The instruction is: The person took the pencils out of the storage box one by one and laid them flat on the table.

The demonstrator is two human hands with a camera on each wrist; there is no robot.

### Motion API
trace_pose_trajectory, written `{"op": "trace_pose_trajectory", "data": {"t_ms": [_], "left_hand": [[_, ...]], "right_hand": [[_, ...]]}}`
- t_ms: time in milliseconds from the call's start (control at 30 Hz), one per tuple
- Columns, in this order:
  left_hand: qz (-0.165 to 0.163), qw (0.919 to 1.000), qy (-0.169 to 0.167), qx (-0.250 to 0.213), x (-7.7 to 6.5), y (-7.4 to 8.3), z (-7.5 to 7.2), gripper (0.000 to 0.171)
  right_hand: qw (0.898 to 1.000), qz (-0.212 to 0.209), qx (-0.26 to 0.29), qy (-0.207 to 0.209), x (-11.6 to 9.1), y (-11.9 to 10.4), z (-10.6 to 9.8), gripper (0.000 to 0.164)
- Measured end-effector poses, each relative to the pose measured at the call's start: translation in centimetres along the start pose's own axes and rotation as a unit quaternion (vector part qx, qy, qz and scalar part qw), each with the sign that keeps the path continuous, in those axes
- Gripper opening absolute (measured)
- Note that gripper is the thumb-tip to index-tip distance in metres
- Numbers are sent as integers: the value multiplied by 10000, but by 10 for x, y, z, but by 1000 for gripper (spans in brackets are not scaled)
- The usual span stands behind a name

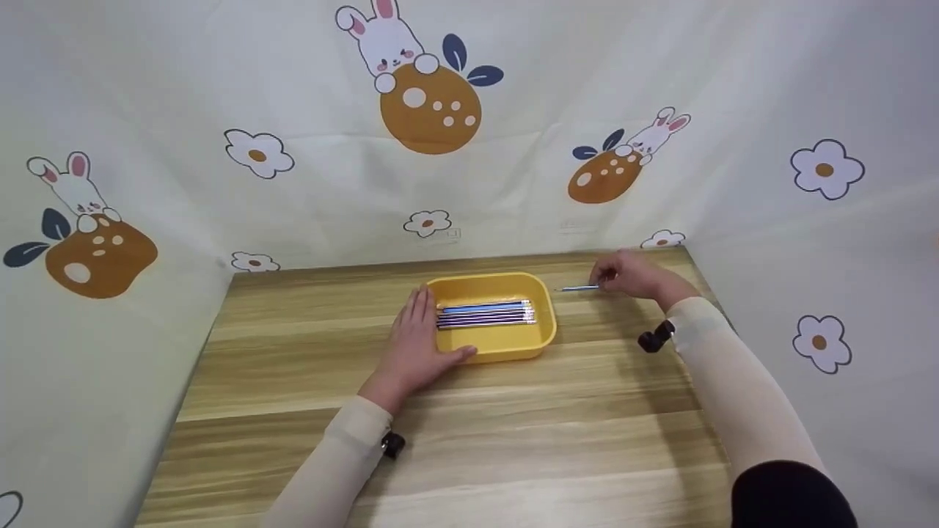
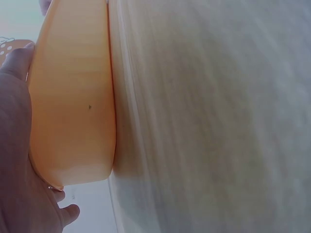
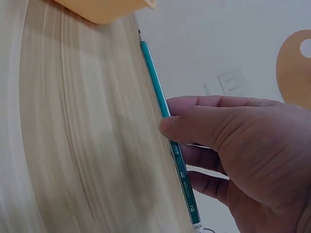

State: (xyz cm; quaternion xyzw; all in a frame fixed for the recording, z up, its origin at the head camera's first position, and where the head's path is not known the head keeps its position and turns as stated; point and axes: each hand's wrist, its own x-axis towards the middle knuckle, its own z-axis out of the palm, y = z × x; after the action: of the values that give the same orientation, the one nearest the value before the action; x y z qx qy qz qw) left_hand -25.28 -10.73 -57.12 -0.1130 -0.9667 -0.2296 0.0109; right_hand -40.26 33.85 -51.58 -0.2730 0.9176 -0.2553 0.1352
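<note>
A yellow plastic box (image 1: 506, 345) stands on the wooden table, holding several pencils (image 1: 486, 314) that lie side by side with their white ends to the right. My left hand (image 1: 413, 345) rests against the left end of the box, its fingers straight along that side and its thumb at the near rim. To the right of the box, my right hand (image 1: 632, 273) pinches a blue-green pencil (image 3: 156, 81) between thumb and fingers. This pencil's point faces the box, apart from it. In the left wrist view the box's orange-looking wall (image 2: 73, 97) lies against the left hand.
The wood-grain table (image 1: 469, 440) spreads in front of the box. Pale cloth (image 1: 330, 198) printed with rabbits and flowers hangs behind the table and at both sides. Small black cameras (image 1: 655, 337) are strapped at both wrists.
</note>
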Motion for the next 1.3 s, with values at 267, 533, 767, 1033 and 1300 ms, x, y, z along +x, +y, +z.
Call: {"op": "trace_pose_trajectory", "data": {"t_ms": [267,533,767,1033,1300], "left_hand": [[27,10000,-29,78,1,0,0,136],[27,9999,-97,39,1,1,-2,137],[50,9999,-117,95,0,1,-3,137],[62,9999,-35,128,0,0,-3,137],[39,10000,-81,-25,0,0,-2,136]], "right_hand": [[9997,217,9,-52,5,10,14,19],[9995,234,149,149,10,21,26,16],[9960,437,699,335,7,29,35,19],[9926,684,938,347,7,33,39,19],[9868,1029,1141,507,3,33,44,21]]}}
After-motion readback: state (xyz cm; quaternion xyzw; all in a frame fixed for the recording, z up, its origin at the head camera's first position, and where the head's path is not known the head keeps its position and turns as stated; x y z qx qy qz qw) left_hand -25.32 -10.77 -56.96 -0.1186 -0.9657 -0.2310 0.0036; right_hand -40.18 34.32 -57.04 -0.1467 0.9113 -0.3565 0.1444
